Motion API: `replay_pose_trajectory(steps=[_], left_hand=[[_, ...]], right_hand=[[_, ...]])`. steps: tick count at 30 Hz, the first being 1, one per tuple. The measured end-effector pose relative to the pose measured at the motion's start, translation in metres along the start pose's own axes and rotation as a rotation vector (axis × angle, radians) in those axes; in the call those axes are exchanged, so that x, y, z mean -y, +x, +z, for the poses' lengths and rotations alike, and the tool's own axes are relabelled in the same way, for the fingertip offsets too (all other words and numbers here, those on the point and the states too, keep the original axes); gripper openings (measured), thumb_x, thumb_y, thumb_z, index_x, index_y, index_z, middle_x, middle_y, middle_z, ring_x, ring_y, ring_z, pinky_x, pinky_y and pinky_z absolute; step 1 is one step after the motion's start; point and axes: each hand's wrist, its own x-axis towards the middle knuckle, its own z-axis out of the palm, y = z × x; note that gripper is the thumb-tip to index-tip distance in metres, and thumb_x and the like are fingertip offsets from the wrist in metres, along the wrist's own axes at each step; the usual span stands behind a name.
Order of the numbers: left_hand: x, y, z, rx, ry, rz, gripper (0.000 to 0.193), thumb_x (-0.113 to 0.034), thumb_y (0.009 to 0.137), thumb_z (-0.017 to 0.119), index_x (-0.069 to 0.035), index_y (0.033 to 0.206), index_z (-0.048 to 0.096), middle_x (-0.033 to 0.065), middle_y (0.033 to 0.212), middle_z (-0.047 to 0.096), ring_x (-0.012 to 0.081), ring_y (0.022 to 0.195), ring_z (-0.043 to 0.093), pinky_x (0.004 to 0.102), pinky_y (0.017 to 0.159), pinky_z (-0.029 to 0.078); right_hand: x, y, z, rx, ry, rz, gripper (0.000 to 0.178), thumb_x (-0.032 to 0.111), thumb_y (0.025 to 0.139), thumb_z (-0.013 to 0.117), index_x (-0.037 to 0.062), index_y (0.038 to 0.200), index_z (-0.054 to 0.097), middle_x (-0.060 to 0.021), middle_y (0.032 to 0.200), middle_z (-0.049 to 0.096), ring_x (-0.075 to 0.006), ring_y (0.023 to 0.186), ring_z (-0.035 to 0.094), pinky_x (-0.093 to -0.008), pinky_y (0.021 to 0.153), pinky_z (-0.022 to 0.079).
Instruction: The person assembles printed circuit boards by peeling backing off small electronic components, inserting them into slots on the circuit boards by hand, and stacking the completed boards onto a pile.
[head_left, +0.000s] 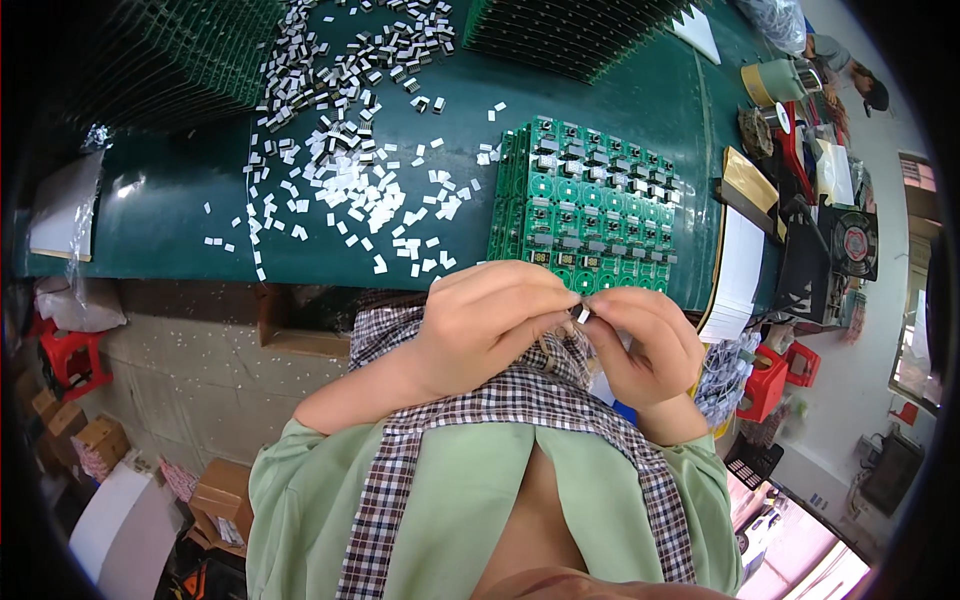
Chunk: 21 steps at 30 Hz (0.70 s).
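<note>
My left hand and my right hand meet in front of my apron, fingertips pinched together. Between them is a small electronic component with a white face and a dark edge, mostly hidden by the fingers. Just beyond the hands stands a stack of green circuit boards in rows, carrying small grey, black and white parts. A few digit displays show on its near row. To the left, many loose white-faced components with dark, pinned sides are scattered over the green table.
Racks of upright green boards stand at the far left and far middle. White sheets lie right of the stack. A fan, red stools and cardboard boxes surround the table. Another person is at the far right.
</note>
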Motion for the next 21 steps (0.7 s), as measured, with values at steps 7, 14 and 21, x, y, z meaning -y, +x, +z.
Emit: replay_pose_trajectory(steps=[7, 14, 21], left_hand=[[-0.003, 0.008, -0.013, 0.027, 0.15, 0.064, 0.017, 0.008, 0.064, 0.069, -0.001, 0.078, 0.063, 0.0091, 0.079, 0.064, 0.0224, 0.068, 0.062, 0.0291, 0.059, 0.049], [0.061, 0.021, -0.06, -0.199, 1.137, -0.249, 0.023, -0.001, 0.084, 0.055, 0.0, 0.107, 0.057, 0.0144, 0.097, 0.058, 0.0324, 0.089, 0.057, 0.0379, 0.077, 0.045], [0.063, 0.017, -0.067, -0.177, 1.04, -0.332, 0.022, 0.002, 0.082, 0.056, -0.002, 0.103, 0.058, 0.0116, 0.096, 0.057, 0.0308, 0.09, 0.056, 0.0387, 0.078, 0.045]], right_hand=[[-0.008, 0.005, -0.007, -0.03, 0.004, 0.014, 0.028, -0.004, 0.063, 0.076, 0.0, 0.089, 0.066, -0.0114, 0.084, 0.066, -0.0211, 0.072, 0.064, -0.0276, 0.06, 0.053], [-0.035, 0.006, -0.024, 0.186, -0.354, -0.029, 0.022, -0.002, 0.066, 0.067, 0.0033, 0.087, 0.065, -0.0068, 0.083, 0.063, -0.0211, 0.071, 0.064, -0.0285, 0.058, 0.051], [-0.036, 0.006, -0.025, 0.203, -0.355, -0.031, 0.023, -0.002, 0.064, 0.067, 0.002, 0.086, 0.065, -0.0079, 0.083, 0.063, -0.022, 0.069, 0.064, -0.0286, 0.057, 0.051]])
